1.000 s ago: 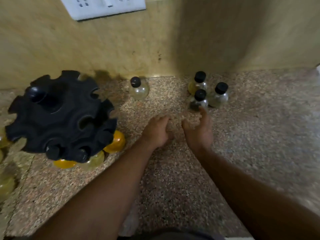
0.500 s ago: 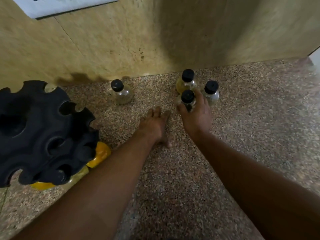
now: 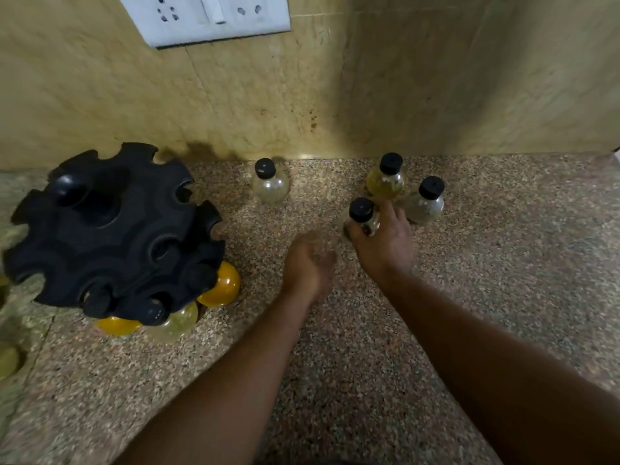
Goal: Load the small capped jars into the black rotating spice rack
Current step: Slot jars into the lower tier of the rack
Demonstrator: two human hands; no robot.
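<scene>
- right hand is wrapped around a jar; yanking it could knock the two jars just behind
- left hand looks loose and empty, though blurry
- rack sits well off left, so a slippery carry might drop it

We find no readable text, label, brand or number anywhere: the jar caps, the black rack and the wall socket plate are all unmarked.

Pretty dim, warm yellowish light overall. A big soft shadow darkened the wall on the right, while the socket plate stayed brightest. The left hand was motion-smeared, and the edges curved and went mushy.
</scene>
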